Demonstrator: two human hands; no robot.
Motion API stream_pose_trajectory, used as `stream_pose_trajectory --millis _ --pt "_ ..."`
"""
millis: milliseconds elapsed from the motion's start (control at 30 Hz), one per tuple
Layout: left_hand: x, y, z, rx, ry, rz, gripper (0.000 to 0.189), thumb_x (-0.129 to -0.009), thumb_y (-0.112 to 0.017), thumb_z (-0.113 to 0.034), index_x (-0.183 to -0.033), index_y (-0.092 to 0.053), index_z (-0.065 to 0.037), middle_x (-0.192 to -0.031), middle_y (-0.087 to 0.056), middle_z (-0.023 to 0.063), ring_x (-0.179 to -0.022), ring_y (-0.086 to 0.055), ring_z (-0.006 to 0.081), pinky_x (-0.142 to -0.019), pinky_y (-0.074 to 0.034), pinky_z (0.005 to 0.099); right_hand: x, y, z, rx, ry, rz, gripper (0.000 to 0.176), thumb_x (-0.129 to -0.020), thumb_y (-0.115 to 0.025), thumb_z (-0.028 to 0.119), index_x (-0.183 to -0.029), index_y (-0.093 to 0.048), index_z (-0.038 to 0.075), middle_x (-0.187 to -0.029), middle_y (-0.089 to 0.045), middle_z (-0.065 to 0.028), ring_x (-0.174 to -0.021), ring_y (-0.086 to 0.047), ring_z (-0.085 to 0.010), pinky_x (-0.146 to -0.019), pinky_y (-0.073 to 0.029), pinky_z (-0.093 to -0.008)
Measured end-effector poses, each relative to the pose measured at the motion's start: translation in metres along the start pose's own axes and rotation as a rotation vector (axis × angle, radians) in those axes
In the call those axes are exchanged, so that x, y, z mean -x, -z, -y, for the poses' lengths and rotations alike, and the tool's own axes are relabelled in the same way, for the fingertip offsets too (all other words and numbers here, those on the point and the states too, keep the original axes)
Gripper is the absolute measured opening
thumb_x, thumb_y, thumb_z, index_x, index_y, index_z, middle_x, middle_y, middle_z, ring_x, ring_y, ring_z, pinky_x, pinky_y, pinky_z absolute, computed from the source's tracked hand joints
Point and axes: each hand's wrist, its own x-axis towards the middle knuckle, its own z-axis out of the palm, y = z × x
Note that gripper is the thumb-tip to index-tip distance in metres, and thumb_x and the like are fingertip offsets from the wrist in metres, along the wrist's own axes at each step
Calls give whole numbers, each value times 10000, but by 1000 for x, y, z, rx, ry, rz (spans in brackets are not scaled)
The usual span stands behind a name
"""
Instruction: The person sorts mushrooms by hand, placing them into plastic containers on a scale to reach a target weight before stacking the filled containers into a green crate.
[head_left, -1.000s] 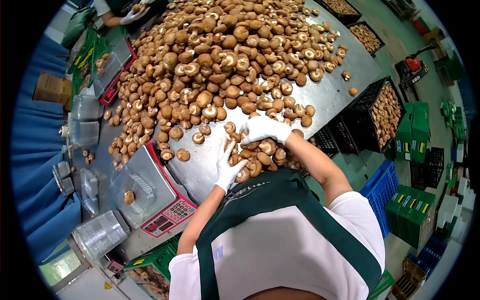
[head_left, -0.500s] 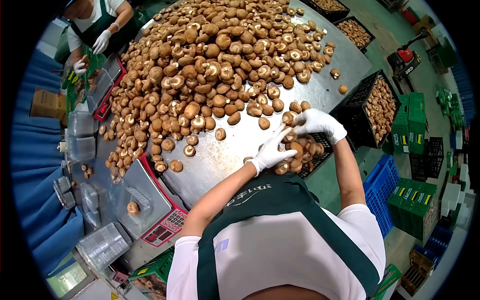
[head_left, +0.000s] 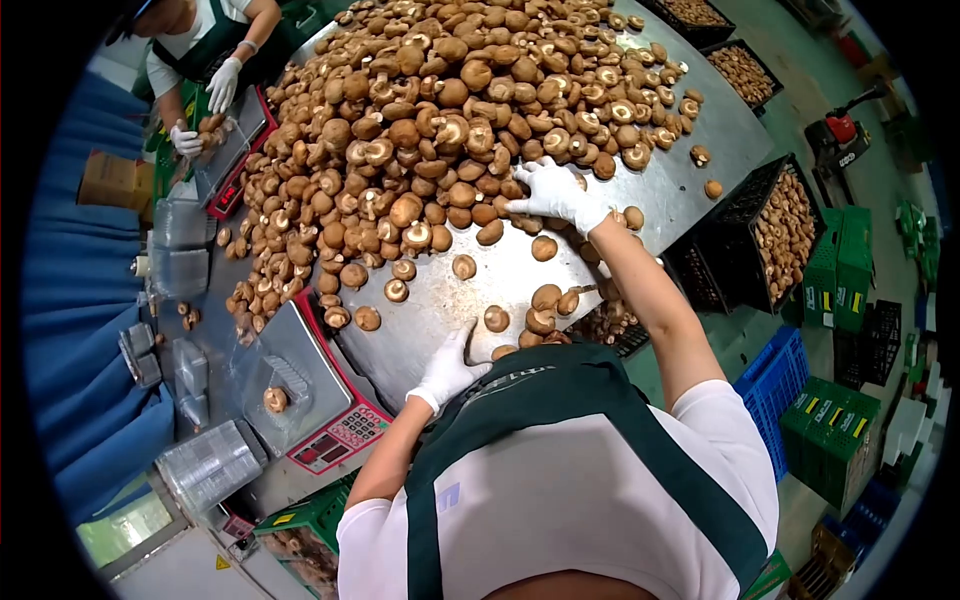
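Observation:
My right hand [head_left: 562,194], in a white glove, reaches across the metal table [head_left: 420,335] to the near edge of a large heap of brown mushrooms [head_left: 400,130]. Its fingers are spread against mushrooms there; some fingertips are hidden among the caps. Lower down, my left hand [head_left: 447,372], also gloved, rests low by the table's front edge with its thumb apart from the fingers and nothing in it. Between my hands and my apron lie several loose mushrooms [head_left: 540,320]. More mushrooms fill a black crate [head_left: 632,340] below the table edge, partly hidden by my apron.
A scale [head_left: 345,435] holds a clear plastic tray with one mushroom [head_left: 275,400]. Stacked clear trays [head_left: 210,465] stand at left. Across the table a co-worker's gloved hand [head_left: 224,85] is near another scale [head_left: 240,165]. A black crate of mushrooms [head_left: 785,235] stands at right.
My hands have parted: the right moved up to the heap, the left drew back to the lower left. The mushrooms gathered between them have mostly left the table edge; a few remain there.

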Motion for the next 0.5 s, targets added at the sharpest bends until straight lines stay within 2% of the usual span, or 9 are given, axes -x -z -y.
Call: stream_pose_trajectory --millis 33,67,100,133,167,200,333,467,500 --pt "-4 -6 3 182 -53 -1 839 -663 -743 -185 -1382 -323 -87 -1211 -470 188 -1020 -566 312 -879 -462 350 1 -8 -3 20 31 -60 714 -681 -568 647 -1123 -611 89 -1158 -573 -114 -1112 -473 -329 -860 -471 -412" --pt "-6 -14 5 369 -104 0 839 -661 -727 -114 -1388 -310 -77 -1231 -451 208 -1004 -568 320 -872 -467 348 7 -11 -7 19 32 -52 714 -681 -568 647 -1123 -611 89 -1158 -573 -114 -1112 -473 -329 -860 -471 -412" --pt "-10 -7 -7 542 -27 91 858 -643 -704 -23 -1396 -297 -72 -1226 -453 204 -921 -605 253 -796 -499 293 14 -6 -8 20 59 17 690 -678 -571 636 -1088 -628 84 -1159 -574 -102 -1108 -474 -328 -856 -471 -417" --pt "-16 -9 -9 545 -30 86 858 -643 -704 -23 -1396 -297 -72 -1226 -453 204 -921 -605 253 -796 -499 293 20 -1 -10 23 86 82 668 -675 -575 625 -1054 -644 79 -1160 -575 -90 -1104 -475 -326 -853 -472 -423" --pt "-23 -14 -7 601 -101 88 870 -638 -704 -8 -1400 -289 -71 -1228 -451 196 -901 -611 230 -766 -508 277 28 -5 -16 -39 110 8 620 -668 -582 605 -969 -674 72 -1101 -600 -95 -1054 -504 -327 -826 -478 -427" --pt "-29 -17 -7 655 -172 91 883 -633 -704 7 -1405 -281 -70 -1230 -449 187 -881 -617 206 -736 -516 261 33 7 -15 -85 56 145 593 -669 -585 596 -932 -684 73 -1040 -621 -99 -998 -536 -328 -805 -478 -430" --pt "-55 -22 -11 816 -151 175 876 -640 -726 -16 -1402 -298 -77 -1245 -440 173 -894 -615 205 -748 -519 261 67 15 -26 -136 52 188 553 -674 -589 570 -909 -684 78 -1034 -618 -114 -927 -571 -341 -811 -476 -411" --pt "-86 -34 -39 702 -251 87 798 -658 -748 -79 -1360 -371 -57 -1193 -480 163 -859 -615 190 -739 -514 256 110 21 -26 -143 37 135 462 -659 -607 476 -909 -665 92 -1048 -607 -87 -930 -574 -343 -803 -482 -400" --pt "-87 -22 -55 657 -212 122 756 -661 -750 -109 -1333 -409 -47 -1189 -481 167 -862 -615 190 -745 -510 260 121 25 -24 -143 -5 140 462 -653 -611 470 -905 -661 86 -1049 -603 -90 -923 -574 -340 -802 -482 -397"
